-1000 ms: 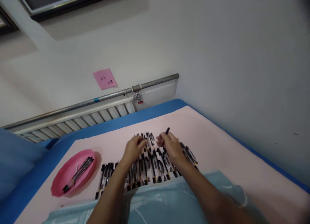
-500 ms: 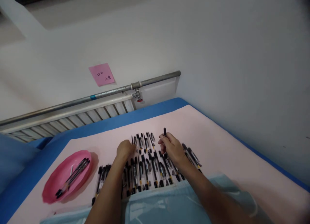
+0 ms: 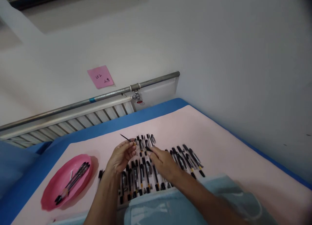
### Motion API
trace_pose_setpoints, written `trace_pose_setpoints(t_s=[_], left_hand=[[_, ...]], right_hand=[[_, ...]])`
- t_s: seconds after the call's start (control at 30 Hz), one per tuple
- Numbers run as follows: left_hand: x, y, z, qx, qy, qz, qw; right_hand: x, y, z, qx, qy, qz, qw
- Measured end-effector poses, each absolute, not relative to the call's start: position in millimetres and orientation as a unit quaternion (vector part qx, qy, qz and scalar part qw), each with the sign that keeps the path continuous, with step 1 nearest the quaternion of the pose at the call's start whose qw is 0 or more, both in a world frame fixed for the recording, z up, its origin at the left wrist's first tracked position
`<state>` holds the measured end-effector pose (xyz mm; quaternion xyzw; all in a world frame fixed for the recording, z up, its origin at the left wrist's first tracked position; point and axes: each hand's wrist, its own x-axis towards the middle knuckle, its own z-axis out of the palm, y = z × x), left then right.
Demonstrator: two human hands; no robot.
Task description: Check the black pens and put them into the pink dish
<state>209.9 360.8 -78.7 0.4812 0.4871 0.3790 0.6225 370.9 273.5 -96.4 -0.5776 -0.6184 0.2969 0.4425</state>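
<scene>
My left hand [image 3: 120,158] pinches a thin black pen refill [image 3: 126,138] that sticks up and to the left from its fingertips. My right hand [image 3: 162,164] is closed, its fingers bent over a small black pen part [image 3: 148,149] close to the left hand's fingertips. Both hands hover over a row of several black-and-clear pens [image 3: 158,161] laid side by side on a pink mat [image 3: 219,143].
A pink dish [image 3: 56,173] with several pens in it sits at the left on the mat. A light blue plastic bag [image 3: 175,208] lies at the near edge. A blue surface [image 3: 156,109], a radiator with a pipe [image 3: 97,100] and a white wall stand behind.
My left hand has lifted off the row with a thin refill pinched in it. My right hand moved left and down toward it, its black piece now low at the fingertips.
</scene>
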Motion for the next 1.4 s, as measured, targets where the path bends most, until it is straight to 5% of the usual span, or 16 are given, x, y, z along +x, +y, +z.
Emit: trace_pose_setpoints(t_s=[0.13,0.87,1.1,1.2,1.4], left_hand=[[217.3,345.7,-87.2,0.357,0.401,0.413,0.736],[215.5,344.4,-95.3,0.395,0.411,0.408,0.713],[217.6,335.2,-85.0,0.495,0.396,0.333,0.698],[206.1,344.6,-86.8,0.529,0.44,0.364,0.628],[195.7,366.9,-117.5,0.734,0.571,0.241,0.279]], right_hand=[[364.9,271.3,-102.3,-0.575,-0.646,0.282,0.415],[364.0,273.4,-99.2,-0.601,-0.68,0.255,0.334],[362.5,275.2,-103.5,-0.596,-0.669,0.249,0.368],[362.9,276.1,-102.9,-0.599,-0.644,0.261,0.398],[363.5,276.3,-100.6,-0.605,-0.623,0.268,0.418]])
